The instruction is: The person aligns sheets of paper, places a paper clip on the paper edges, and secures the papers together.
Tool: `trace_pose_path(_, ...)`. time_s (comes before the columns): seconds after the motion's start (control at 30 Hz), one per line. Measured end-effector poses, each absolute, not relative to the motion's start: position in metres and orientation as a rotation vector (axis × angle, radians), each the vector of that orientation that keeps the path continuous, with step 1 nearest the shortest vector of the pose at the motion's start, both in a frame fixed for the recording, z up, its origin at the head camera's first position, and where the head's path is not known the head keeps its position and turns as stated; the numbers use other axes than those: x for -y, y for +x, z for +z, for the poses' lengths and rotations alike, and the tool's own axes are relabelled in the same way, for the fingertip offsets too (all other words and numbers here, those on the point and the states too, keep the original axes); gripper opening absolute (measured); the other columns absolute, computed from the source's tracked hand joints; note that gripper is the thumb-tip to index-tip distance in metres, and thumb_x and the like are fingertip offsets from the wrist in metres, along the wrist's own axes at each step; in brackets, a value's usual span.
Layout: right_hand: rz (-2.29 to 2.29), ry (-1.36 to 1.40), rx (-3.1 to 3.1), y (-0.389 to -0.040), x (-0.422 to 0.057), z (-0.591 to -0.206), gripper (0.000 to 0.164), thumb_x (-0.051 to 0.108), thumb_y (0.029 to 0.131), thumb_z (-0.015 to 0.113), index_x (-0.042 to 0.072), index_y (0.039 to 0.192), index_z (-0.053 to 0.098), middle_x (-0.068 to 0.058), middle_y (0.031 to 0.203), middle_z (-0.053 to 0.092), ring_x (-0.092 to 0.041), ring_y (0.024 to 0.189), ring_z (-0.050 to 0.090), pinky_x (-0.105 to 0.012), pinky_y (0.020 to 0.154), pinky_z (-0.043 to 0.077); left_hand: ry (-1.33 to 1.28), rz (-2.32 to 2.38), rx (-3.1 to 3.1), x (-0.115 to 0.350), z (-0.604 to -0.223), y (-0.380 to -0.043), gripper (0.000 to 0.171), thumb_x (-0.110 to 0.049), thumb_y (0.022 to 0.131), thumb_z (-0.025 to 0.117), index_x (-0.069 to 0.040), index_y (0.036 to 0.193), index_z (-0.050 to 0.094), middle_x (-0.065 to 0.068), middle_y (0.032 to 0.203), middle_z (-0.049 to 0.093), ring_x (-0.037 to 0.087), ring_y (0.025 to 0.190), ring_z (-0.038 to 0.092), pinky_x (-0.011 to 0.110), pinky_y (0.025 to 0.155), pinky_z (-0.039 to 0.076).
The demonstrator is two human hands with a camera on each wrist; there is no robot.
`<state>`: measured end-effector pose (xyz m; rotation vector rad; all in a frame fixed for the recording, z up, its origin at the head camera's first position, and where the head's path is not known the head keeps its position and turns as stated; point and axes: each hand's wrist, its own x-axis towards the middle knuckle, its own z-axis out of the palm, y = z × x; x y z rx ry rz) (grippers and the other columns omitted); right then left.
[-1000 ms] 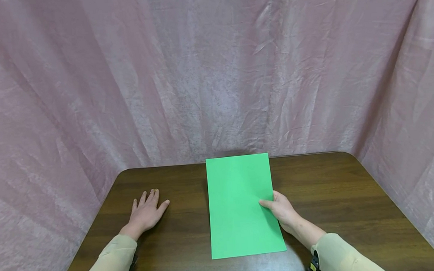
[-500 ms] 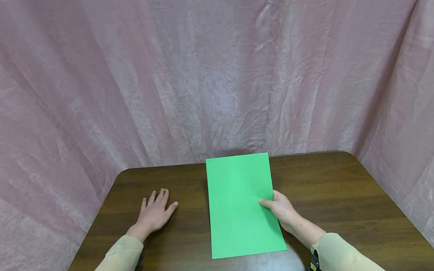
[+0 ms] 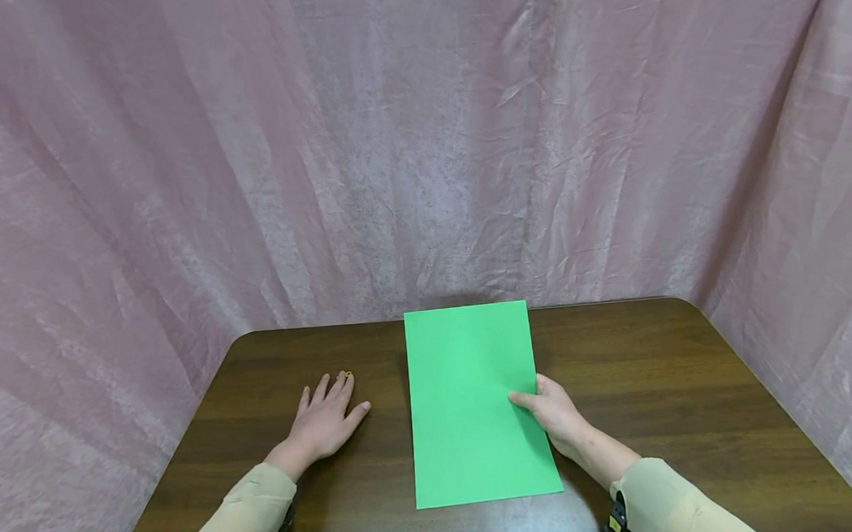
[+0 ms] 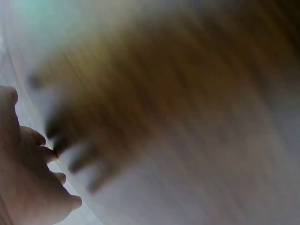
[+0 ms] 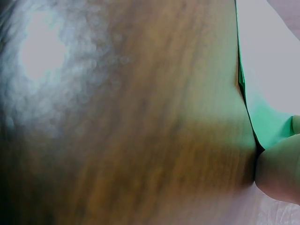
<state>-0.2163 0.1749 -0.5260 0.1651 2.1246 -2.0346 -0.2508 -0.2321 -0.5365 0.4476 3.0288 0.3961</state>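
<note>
A bright green sheet of paper [image 3: 460,410] stands out in the middle of the head view, lifted off the tabletop at least along its right edge. My right hand [image 3: 558,416] pinches that edge, thumb on top and the other fingers hidden beneath. In the right wrist view the sheet [image 5: 267,115] shows its slightly parted edge beside the hand [image 5: 281,168]. My left hand [image 3: 322,425] is palm down to the left of the paper, fingers spread, holding nothing visible. A tiny yellow thing [image 3: 348,374] sits at one of its fingertips; its kind is unclear.
A dark brown wooden table [image 3: 661,390] with rounded far corners lies under both hands. Pink velvet curtains [image 3: 419,152] hang behind it and along its sides. Light glares off the table's front. The left wrist view is largely blurred.
My left hand has slid steadily to the right, closer to the paper, with its fingers still spread. The right hand and the green paper have hardly moved.
</note>
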Motion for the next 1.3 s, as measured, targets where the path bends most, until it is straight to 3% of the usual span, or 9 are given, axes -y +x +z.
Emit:
trace_pose_path(0.37,-2.042,0.149,-2.119,-0.216,-0.175,-0.527,0.046,0.01,0.103,0.06,-0.004,0.145,0.046,-0.019,0.128,0.063,-0.026,0.098,0.068,-0.042,0.079,0.058,0.532,0.405,-3.016,0.201,-0.534,-0.239,0.064,-0.044,0.111,0.038,-0.005,0.161,0.03,0.017,0.166,0.025,0.044,0.153,0.013,0.069,0.118,0.005)
trace_pose_path(0.73,-2.066,0.164,-2.095,-0.217,-0.175,-0.527,0.045,0.009,0.103,0.06,-0.003,0.145,0.048,-0.017,0.124,0.066,-0.027,0.097,0.069,-0.042,0.079,0.058,0.595,0.359,-2.981,0.175,-0.523,-0.223,0.061,-0.038,0.11,0.042,-0.005,0.16,0.032,0.015,0.164,0.031,0.042,0.152,0.02,0.067,0.119,0.008)
trace_pose_path(1.1,-2.066,0.156,-2.092,-0.217,-0.176,-0.527,0.044,0.01,0.103,0.06,-0.003,0.143,0.049,-0.017,0.124,0.067,-0.027,0.097,0.069,-0.042,0.079,0.058,0.679,0.555,-3.053,0.181,-0.528,-0.232,0.055,-0.032,0.109,0.049,0.001,0.153,0.043,0.018,0.153,0.048,0.046,0.14,0.038,0.066,0.117,0.02)
trace_pose_path(1.3,-2.064,0.144,-2.093,-0.215,-0.176,-0.526,0.045,0.01,0.103,0.06,-0.002,0.145,0.048,-0.018,0.127,0.065,-0.028,0.099,0.069,-0.043,0.08,0.058,0.622,0.728,-3.031,0.182,-0.52,-0.234,0.051,-0.024,0.108,0.052,0.001,0.151,0.046,0.02,0.148,0.053,0.047,0.136,0.042,0.063,0.113,0.03)
